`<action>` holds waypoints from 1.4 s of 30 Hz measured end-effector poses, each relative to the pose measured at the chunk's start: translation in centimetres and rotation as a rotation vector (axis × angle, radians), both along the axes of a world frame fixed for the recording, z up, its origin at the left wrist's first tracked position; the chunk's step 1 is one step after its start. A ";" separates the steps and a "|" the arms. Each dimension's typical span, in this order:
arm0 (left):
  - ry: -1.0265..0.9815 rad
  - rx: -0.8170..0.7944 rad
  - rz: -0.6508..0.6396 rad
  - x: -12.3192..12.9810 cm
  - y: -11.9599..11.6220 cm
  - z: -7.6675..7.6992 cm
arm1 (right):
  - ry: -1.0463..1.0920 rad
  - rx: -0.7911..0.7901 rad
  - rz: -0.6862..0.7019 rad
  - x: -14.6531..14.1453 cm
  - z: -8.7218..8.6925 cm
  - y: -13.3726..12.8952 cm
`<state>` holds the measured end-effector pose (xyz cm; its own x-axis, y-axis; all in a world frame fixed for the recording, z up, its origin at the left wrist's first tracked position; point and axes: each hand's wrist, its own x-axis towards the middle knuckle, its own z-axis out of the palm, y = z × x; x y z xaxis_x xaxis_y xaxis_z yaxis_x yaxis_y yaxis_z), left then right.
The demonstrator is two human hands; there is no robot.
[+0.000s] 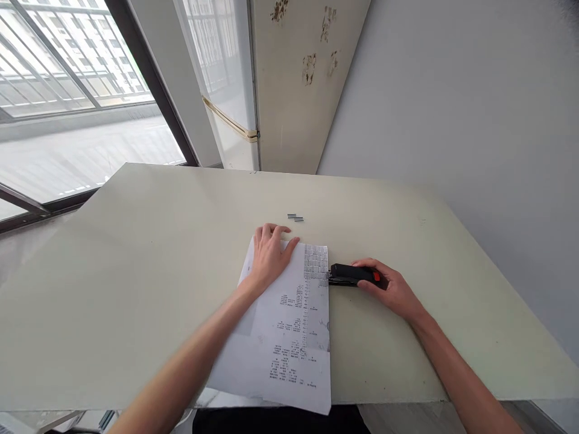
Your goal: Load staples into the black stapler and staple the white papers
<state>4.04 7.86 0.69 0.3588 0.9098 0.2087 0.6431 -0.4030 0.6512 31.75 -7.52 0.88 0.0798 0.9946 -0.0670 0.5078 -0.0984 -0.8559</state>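
Note:
Printed sheets of paper [289, 337] lie on the table, their near edge hanging a little past the front. My left hand [272, 250] rests on the top of the papers, fingers spread over the far edge. In my right hand [386, 286] is a black stapler [350, 273] with a red mark near its back end. The stapler lies sideways, its front end at the right edge of the papers, near the upper corner. Whether paper sits between its jaws is too small to tell. Two short strips of staples [295, 217] lie just beyond my left hand.
The pale table [158, 253] stretches out on both sides of the papers. Behind it stands a fridge [289, 108] with a worn side panel. A grey wall [452, 108] borders the right, and a window [63, 72] is at the far left.

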 end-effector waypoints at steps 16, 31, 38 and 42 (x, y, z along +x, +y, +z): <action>0.235 0.162 -0.876 -2.4 -5.6 -0.1 | -0.234 -0.165 0.009 -3.5 4.3 4.2; 0.202 0.172 -0.820 -0.9 -5.6 -1.0 | -0.302 -0.191 0.013 -5.5 4.2 5.3; 0.196 0.173 -0.816 -1.1 -5.9 -0.9 | -0.337 -0.207 0.011 -5.7 4.4 5.3; 0.162 0.174 -0.813 -1.1 -5.9 -1.2 | -0.357 -0.211 0.022 -5.7 4.5 5.4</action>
<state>2.96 1.91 -0.49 0.9253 0.3151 0.2110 0.1898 -0.8665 0.4617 26.03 -2.16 5.36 0.1136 0.9638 -0.2411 0.7731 -0.2382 -0.5878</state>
